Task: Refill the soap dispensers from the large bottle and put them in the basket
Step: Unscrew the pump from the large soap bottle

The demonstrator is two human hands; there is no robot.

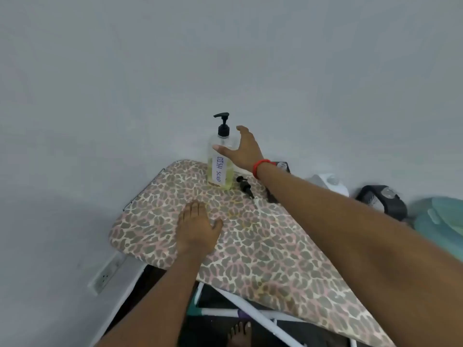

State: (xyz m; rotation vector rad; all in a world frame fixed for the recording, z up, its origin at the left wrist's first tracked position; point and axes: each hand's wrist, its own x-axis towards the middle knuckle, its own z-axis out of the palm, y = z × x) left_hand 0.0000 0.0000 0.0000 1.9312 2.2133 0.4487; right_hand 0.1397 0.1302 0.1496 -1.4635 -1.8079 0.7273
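A clear pump bottle labelled "DISH SOAP", holding yellowish liquid and topped by a black pump, stands upright at the far end of a leopard-print ironing board. My right hand is spread open just right of the bottle, thumb in front of its shoulder, fingers not closed on it. A loose black pump head lies on the board right of the bottle's base. My left hand rests flat on the board, nearer to me. No basket is identifiable.
A grey wall is close behind the board. Right of the board lie a white object, a black object and teal plastic. A power strip sits low on the left. The board's white frame and a bare foot show below.
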